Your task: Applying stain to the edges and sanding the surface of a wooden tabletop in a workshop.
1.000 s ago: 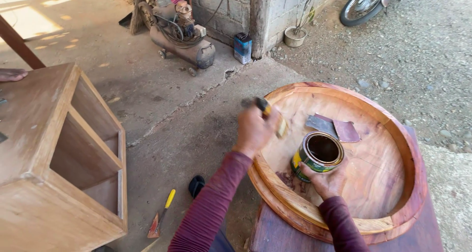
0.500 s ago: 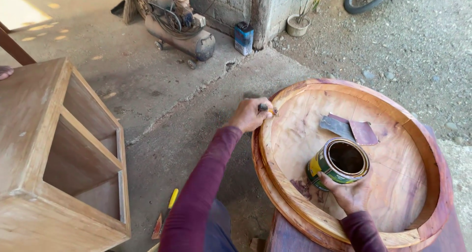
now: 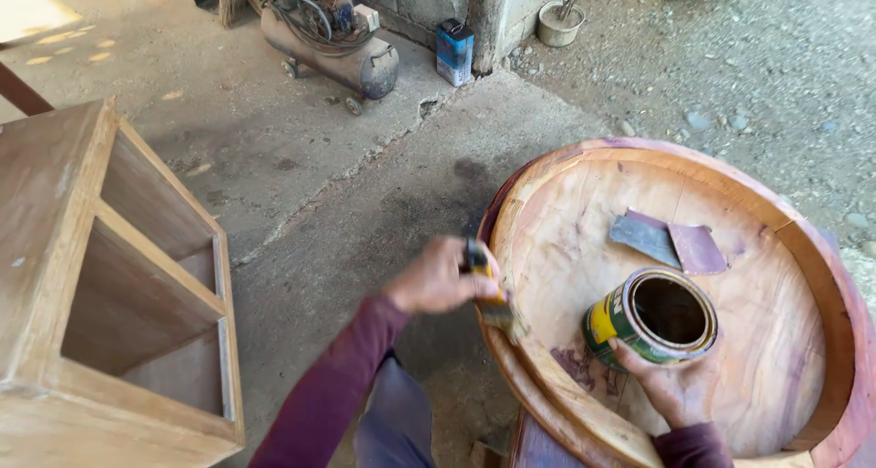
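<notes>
Far left: an open wooden cabinet [image 3: 109,286] on the concrete floor [image 3: 347,185], well apart from the work. At the top edge of the floor, a compressor [image 3: 328,39], a small blue can [image 3: 454,53] and a pot [image 3: 558,23] by the wall.

Next, left hand [image 3: 436,278], fingers closed round the handle of a brush [image 3: 488,290]; bristles down, touching the near-left rim of the round wooden tray [image 3: 566,213]. Blurred, so exact contact hard to tell. Brush probably light and stiff in the handle, soft at the tip; best held low on the handle, as now, for control along the rim. Likely slick if wet with finish.

Tray itself: thick, solid wood, probably heavy and rigid; freshly coated patches at the rim possibly tacky, so better gripped from outside or underneath.

Mid-tray, toward the far edge: two scraps of sandpaper [image 3: 666,242], flat, overlapping, thin and floppy.

Right of centre, near the tray's front edge: open tin [image 3: 652,317], tilted toward the brush, lid off. Right hand [image 3: 671,386] cupped under its lower side, fingers partly curled against the wall, steadying rather than clamping. Level of the contents not visible; weight uncertain. Smooth metal wall, likely slippery where drips run; safest held round the body with support below, kept from tipping further.
</notes>
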